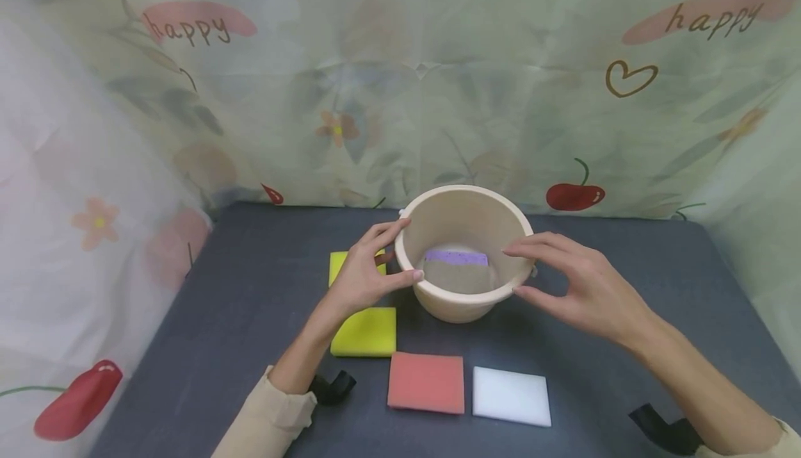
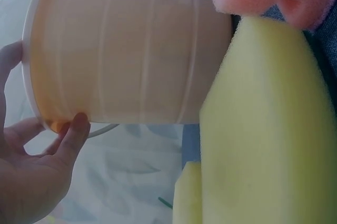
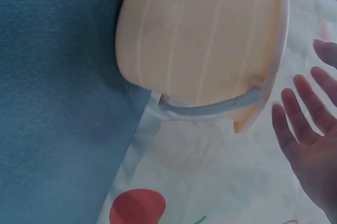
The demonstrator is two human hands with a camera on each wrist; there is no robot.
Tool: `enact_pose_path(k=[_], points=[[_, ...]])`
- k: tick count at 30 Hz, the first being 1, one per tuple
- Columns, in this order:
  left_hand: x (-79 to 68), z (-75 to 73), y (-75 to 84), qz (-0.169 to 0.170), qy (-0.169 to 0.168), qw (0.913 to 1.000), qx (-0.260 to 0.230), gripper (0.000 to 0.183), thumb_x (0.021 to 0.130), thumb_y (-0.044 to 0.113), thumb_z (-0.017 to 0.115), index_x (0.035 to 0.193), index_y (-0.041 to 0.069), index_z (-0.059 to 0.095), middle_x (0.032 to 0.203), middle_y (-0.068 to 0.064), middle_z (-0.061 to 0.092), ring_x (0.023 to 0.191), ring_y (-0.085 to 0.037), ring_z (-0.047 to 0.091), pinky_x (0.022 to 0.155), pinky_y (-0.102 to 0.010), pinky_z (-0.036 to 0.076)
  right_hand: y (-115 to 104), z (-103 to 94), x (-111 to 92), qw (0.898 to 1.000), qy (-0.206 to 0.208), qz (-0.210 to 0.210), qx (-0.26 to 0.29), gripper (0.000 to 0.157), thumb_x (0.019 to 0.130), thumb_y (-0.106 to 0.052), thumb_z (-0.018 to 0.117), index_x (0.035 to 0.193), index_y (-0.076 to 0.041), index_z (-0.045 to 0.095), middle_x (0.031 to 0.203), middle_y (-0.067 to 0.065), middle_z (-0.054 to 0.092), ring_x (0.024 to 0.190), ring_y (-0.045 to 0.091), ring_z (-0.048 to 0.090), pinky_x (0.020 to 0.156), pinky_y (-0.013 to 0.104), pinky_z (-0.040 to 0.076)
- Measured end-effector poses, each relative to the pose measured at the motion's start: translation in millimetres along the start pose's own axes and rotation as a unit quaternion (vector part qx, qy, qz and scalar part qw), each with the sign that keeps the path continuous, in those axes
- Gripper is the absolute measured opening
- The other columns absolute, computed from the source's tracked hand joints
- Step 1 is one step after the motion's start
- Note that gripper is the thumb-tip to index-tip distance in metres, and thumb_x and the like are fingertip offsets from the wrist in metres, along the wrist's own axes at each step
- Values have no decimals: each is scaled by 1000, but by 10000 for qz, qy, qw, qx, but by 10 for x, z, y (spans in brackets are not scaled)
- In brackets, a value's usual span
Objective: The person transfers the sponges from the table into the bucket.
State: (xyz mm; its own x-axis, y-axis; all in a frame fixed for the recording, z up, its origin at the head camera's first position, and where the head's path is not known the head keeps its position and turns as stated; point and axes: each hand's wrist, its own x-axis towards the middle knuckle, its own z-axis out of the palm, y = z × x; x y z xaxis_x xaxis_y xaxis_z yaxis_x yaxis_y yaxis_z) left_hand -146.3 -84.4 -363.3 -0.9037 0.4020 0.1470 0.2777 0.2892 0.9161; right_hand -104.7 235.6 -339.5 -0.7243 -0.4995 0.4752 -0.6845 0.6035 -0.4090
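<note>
A cream bucket stands upright on the dark table, with a purple and grey sponge lying inside. My left hand holds its rim at the left, thumb and index finger at the edge and other fingers against the outer wall, as the left wrist view shows. My right hand hovers by the right side of the rim, its fingers spread; in the right wrist view it is apart from the bucket and holds nothing. The bucket's grey handle hangs down along the far side.
Two yellow sponges, a nearer one and a farther one partly behind my left hand, lie left of the bucket. In front are a pink sponge and a white sponge. A patterned curtain hangs behind the table.
</note>
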Motion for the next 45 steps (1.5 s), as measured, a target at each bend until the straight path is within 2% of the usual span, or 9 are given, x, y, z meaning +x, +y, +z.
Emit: enact_pose_path(k=[7,11,14,22,26,32,35,38,45], points=[[-5,-6,32,35,-6,10000,-33,79,82,10,82,150,4,43,145,-18,43,129,-34,48,105,-50,44,-12,-35,-145,9998,-91,85,168,54,75,-17,87,126,-22,68,124,-10,63,112,7,58,98,10,40],[-8,-5,38,34,-24,10000,-39,79,82,9,82,150,3,42,145,-20,42,130,-35,48,105,-50,44,-27,-9,-208,9991,134,-179,362,42,86,-37,78,123,-18,71,123,-6,64,111,8,59,97,10,41],[-20,-7,54,3,-9,10000,-28,79,82,9,82,150,3,42,145,-20,42,130,-36,48,105,-49,44,-40,31,-245,9973,293,-431,523,44,92,-48,65,120,-14,72,121,-3,65,110,10,60,96,11,42],[-22,3,53,-14,1,10000,-57,79,82,10,82,150,3,43,145,-21,43,128,-35,49,105,-50,45,-71,94,-343,9963,343,-499,604,44,93,-49,62,118,-15,73,116,-2,67,106,9,62,95,11,42],[-23,6,54,-27,7,10000,-31,79,82,10,82,150,3,43,144,-20,43,128,-35,49,104,-50,45,-68,128,-395,9959,292,-540,665,40,93,-46,65,119,-17,72,116,-2,66,105,10,62,95,12,42],[-29,3,65,-75,35,10000,49,79,82,11,82,150,4,43,145,-19,43,128,-34,49,105,-49,44,-62,207,-522,9970,130,-334,689,38,89,-41,73,120,-19,71,116,-5,66,104,7,62,93,10,43],[-29,-2,66,-72,43,9999,72,79,82,11,82,150,4,43,145,-19,43,128,-33,49,105,-49,45,-49,264,-576,9961,140,-380,779,42,81,-25,84,120,-18,70,116,-3,66,103,9,62,93,11,43],[-27,-4,66,-54,61,9999,67,79,82,11,82,150,4,43,144,-19,44,129,-33,49,104,-48,45,-31,324,-631,9953,148,-467,838,50,75,-13,88,121,-16,70,116,-2,66,103,11,63,92,12,44],[-26,3,56,-4,40,10000,22,78,82,10,82,150,3,43,144,-21,43,129,-35,49,104,-48,46,-66,437,-826,9960,-298,101,840,58,72,-9,89,124,-24,67,121,-9,63,106,6,61,93,10,43]])
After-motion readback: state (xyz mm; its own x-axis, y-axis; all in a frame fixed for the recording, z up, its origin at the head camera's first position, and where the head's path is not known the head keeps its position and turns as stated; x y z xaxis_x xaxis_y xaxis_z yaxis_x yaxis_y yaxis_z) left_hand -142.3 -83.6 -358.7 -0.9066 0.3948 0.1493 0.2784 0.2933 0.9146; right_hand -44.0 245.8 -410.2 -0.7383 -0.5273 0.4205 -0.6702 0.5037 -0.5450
